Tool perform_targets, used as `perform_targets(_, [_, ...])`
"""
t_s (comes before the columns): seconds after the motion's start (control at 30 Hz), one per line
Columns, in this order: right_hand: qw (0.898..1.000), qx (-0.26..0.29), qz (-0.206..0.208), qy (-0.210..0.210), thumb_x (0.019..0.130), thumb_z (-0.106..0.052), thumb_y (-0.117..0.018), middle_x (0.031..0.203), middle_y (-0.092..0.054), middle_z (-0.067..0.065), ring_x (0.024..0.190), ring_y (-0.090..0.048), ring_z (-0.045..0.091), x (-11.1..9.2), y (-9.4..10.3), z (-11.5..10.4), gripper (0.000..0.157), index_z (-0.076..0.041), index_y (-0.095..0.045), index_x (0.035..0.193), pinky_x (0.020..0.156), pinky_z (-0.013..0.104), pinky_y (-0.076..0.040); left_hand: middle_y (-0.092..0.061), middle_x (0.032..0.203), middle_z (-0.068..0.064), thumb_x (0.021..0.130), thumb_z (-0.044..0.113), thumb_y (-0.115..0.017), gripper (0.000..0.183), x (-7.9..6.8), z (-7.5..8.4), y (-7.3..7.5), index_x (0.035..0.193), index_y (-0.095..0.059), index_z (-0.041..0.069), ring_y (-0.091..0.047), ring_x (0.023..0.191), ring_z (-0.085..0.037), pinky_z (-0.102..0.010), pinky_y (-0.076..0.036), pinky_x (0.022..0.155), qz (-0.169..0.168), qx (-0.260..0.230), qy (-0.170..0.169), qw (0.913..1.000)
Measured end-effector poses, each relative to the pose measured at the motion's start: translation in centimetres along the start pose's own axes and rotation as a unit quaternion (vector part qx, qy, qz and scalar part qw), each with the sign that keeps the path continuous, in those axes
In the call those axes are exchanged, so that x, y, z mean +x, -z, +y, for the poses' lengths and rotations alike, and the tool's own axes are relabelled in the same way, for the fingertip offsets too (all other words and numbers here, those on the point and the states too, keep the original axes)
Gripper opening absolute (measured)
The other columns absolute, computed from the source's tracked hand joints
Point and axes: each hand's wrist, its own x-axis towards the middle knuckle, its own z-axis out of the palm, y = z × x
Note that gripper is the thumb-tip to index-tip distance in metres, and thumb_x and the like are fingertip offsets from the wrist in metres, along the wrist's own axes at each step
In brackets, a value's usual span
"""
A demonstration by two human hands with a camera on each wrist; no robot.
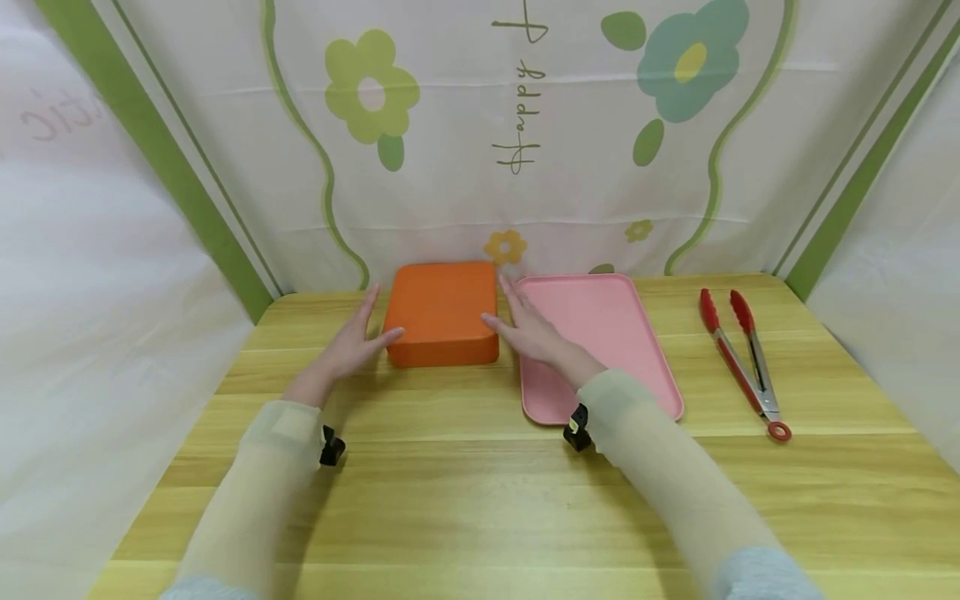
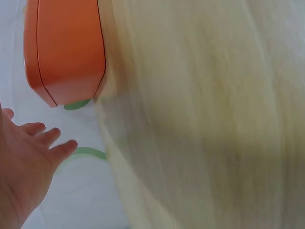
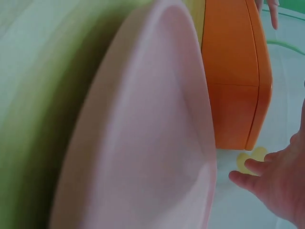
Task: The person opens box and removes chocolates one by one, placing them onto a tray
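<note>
An orange lidded box point(image 1: 442, 308) sits at the back of the wooden table, its lid on. My left hand point(image 1: 351, 343) is at the box's left side with fingers spread and thumb toward the front corner. On the other side, my right hand point(image 1: 531, 330) is likewise spread, between the box and the pink tray point(image 1: 600, 325), its forearm over the tray. In the left wrist view a gap shows between the left hand point(image 2: 28, 162) and the box point(image 2: 71, 47). The right wrist view shows the right hand point(image 3: 279, 183) apart from the box point(image 3: 233, 109) too.
Red-tipped metal tongs point(image 1: 746, 367) lie spread at the right of the tray. A white curtain with printed flowers point(image 1: 450, 192) hangs right behind the table's back edge. The wooden table point(image 1: 450, 500) extends in front of the box.
</note>
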Motion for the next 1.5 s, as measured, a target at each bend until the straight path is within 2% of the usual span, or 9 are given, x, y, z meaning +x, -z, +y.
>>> perform_targets(0.13, [0.999, 0.049, 0.005, 0.007, 0.101, -0.047, -0.047, 0.162, 0.004, 0.006, 0.147, -0.002, 0.029, 0.4, -0.5, 0.2, 0.083, -0.022, 0.009, 0.157, 0.116, 0.047, -0.007, -0.002, 0.162, -0.009, 0.091, 0.058, -0.059, 0.098, 0.1, 0.0, -0.4, 0.154, 0.013, 0.036, -0.015, 0.145, -0.035, -0.057, -0.02, 0.111, -0.008, -0.042, 0.015, 0.999])
perform_targets(0.3, [0.994, 0.106, 0.009, 0.015, 0.102, -0.04, -0.049, 0.162, 0.004, 0.011, 0.146, -0.009, 0.031, 0.8, -1.2, 0.3, 0.083, -0.012, 0.006, 0.157, 0.116, 0.044, -0.011, -0.006, 0.161, -0.011, 0.092, 0.048, -0.064, 0.098, 0.3, 0.1, -0.9, 0.156, 0.008, 0.03, -0.018, 0.145, -0.032, -0.052, -0.025, 0.111, -0.017, -0.09, 0.01, 0.9958])
perform_targets(0.47, [0.986, 0.164, 0.009, 0.004, 0.102, -0.035, -0.052, 0.161, -0.002, 0.015, 0.141, -0.023, 0.041, 0.9, -1.9, 0.1, 0.082, -0.011, 0.004, 0.157, 0.113, 0.048, -0.023, -0.006, 0.162, -0.011, 0.094, 0.038, -0.065, 0.096, 0.3, 0.4, -1.2, 0.157, 0.006, 0.025, -0.015, 0.145, -0.033, -0.053, -0.024, 0.111, -0.022, -0.127, -0.008, 0.9917])
perform_targets(0.63, [0.979, 0.204, 0.022, 0.0, 0.102, -0.032, -0.053, 0.16, -0.009, 0.019, 0.139, -0.027, 0.042, 1.1, -2.4, 0.1, 0.08, -0.011, 0.0, 0.157, 0.111, 0.049, -0.027, -0.006, 0.162, -0.009, 0.094, 0.034, -0.066, 0.094, 0.4, 0.5, -1.6, 0.158, 0.003, 0.021, -0.014, 0.146, -0.031, -0.051, -0.023, 0.112, -0.016, -0.152, -0.008, 0.9883])
perform_targets(1.0, [0.979, 0.2, 0.042, -0.016, 0.1, -0.033, -0.056, 0.16, -0.012, 0.015, 0.142, -0.023, 0.036, 1.0, -3.4, 0.1, 0.079, -0.008, -0.006, 0.157, 0.113, 0.047, -0.023, -0.01, 0.161, -0.014, 0.094, 0.027, -0.067, 0.089, 0.7, 0.0, -1.8, 0.157, -0.006, 0.01, -0.018, 0.144, -0.033, -0.05, -0.029, 0.11, -0.013, -0.176, 0.002, 0.9843])
perform_targets(1.27, [0.978, 0.2, 0.056, -0.022, 0.099, -0.029, -0.058, 0.159, -0.017, 0.016, 0.14, -0.029, 0.034, 1.1, -3.6, 0.0, 0.077, -0.008, -0.011, 0.156, 0.111, 0.045, -0.028, -0.011, 0.159, -0.022, 0.094, 0.018, -0.067, 0.087, -0.4, 2.5, -0.7, 0.155, -0.008, -0.001, -0.018, 0.143, -0.038, -0.052, -0.027, 0.11, -0.026, -0.192, 0.014, 0.981])
perform_targets(1.5, [0.969, 0.231, 0.076, -0.034, 0.099, -0.021, -0.059, 0.158, -0.021, 0.016, 0.137, -0.033, 0.037, 1.3, -3.6, -0.1, 0.071, -0.005, -0.018, 0.155, 0.107, 0.046, -0.035, -0.013, 0.158, -0.023, 0.095, 0.017, -0.065, 0.084, -0.6, 3.0, -0.7, 0.155, -0.008, -0.001, -0.019, 0.143, -0.036, -0.05, -0.028, 0.11, -0.028, -0.185, 0.015, 0.9821])
